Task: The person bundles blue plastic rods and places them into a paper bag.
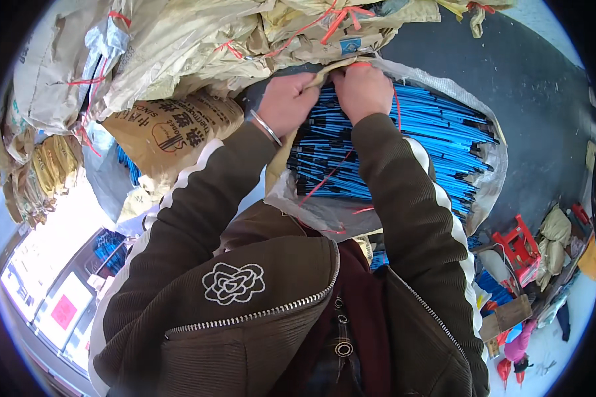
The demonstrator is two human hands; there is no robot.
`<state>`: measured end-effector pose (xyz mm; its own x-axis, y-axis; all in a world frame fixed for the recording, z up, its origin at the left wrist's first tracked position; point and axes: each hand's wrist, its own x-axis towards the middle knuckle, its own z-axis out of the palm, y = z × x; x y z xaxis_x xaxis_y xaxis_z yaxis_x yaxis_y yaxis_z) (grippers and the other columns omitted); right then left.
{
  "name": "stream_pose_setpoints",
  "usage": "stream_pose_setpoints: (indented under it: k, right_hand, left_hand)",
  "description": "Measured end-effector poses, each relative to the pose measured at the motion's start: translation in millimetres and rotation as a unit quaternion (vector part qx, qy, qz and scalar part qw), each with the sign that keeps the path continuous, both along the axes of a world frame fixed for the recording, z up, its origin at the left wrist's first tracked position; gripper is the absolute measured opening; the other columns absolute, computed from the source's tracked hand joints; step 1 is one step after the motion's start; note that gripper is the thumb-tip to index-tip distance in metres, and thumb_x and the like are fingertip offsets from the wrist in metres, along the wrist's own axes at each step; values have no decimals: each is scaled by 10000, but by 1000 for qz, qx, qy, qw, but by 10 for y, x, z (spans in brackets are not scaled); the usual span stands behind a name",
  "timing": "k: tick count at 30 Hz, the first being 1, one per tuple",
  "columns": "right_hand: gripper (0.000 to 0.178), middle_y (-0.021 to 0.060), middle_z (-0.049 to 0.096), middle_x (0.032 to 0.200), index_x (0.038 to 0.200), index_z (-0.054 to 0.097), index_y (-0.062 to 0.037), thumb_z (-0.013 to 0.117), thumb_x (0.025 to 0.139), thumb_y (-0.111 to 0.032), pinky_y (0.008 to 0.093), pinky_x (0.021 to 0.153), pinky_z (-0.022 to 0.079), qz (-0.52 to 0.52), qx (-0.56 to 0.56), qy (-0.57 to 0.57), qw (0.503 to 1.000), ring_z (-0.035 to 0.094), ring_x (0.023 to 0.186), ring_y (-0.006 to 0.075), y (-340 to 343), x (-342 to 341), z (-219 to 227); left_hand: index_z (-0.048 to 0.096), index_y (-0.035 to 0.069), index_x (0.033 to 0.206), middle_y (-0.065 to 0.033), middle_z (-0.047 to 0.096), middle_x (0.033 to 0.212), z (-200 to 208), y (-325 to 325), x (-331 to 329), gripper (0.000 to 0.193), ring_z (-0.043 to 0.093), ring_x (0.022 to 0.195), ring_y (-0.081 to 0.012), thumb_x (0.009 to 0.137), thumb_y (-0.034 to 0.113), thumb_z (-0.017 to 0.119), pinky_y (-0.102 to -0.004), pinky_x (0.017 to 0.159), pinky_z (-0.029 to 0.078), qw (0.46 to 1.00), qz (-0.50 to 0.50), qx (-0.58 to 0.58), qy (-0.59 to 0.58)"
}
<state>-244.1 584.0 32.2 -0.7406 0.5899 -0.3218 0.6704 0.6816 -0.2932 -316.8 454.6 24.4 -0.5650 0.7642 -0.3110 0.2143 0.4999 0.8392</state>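
Before me lies an open sack (500, 149) with a whitish woven lining and a tan paper edge. It is packed with many thin blue strips or tubes (444, 126) with black ends. At its far rim, my left hand (286, 104) is closed on the tan edge, a bangle at its wrist. Just to the right, my right hand (365, 91) is closed on the same rim, its fingertips partly hidden by the hand's back. A red string (327, 176) trails over the strips, with further red pieces near the sack's front.
Crumpled tan paper sacks (198, 43) tied with red string crowd the far and left sides. A printed brown sack (179, 129) lies left of my left hand. The dark surface (536, 86) extends to the right. Beyond it are a red plastic stool (520, 246) and assorted clutter.
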Motion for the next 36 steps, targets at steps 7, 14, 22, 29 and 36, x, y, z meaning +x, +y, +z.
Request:
stream_pose_setpoints:
  k: [7, 14, 22, 29, 36]
  right_hand:
    - [253, 139, 625, 766, 769, 648, -69, 582, 755, -313, 427, 652, 473, -1, -62, 117, 991, 594, 751, 334, -62, 326, -183]
    - [183, 150, 622, 815, 816, 637, -53, 563, 743, -203, 415, 672, 468, 3, -133, 196, 972, 582, 766, 337, -70, 591, -403]
    - [171, 151, 628, 837, 856, 629, -28, 548, 732, -113, 366, 700, 466, 118, -143, 216, 959, 589, 791, 318, -59, 666, -422]
    - [155, 159, 628, 800, 828, 638, -27, 561, 720, -108, 358, 655, 477, -54, -181, 252, 949, 601, 731, 316, -139, 617, -434]
    - [154, 183, 609, 744, 806, 640, -11, 574, 714, -115, 381, 630, 477, -26, -57, 140, 988, 600, 714, 340, -251, 476, -177]
  left_hand:
    - [569, 9, 858, -183, 497, 612, -46, -138, 258, 169, 488, 521, -292, 760, 143, 532, -345, 498, 399, 996, 42, 75, -10]
    - [591, -15, 977, -126, 606, 863, -47, -229, 497, 229, 584, 792, -217, 779, 90, 547, -297, 722, 448, 975, -23, 170, 142]
    - [590, -8, 999, -186, 540, 1090, -15, -373, 591, 267, 531, 964, -325, 757, 103, 564, -358, 823, 421, 971, -60, 166, 163]
    - [591, -17, 976, -183, 554, 1078, -82, -424, 531, 240, 564, 935, -264, 796, 137, 557, -314, 790, 429, 978, -32, 204, 20]
    - [605, -18, 932, -71, 606, 901, -124, -167, 127, 219, 577, 737, -125, 828, 169, 558, -235, 693, 445, 977, 104, 25, -186]
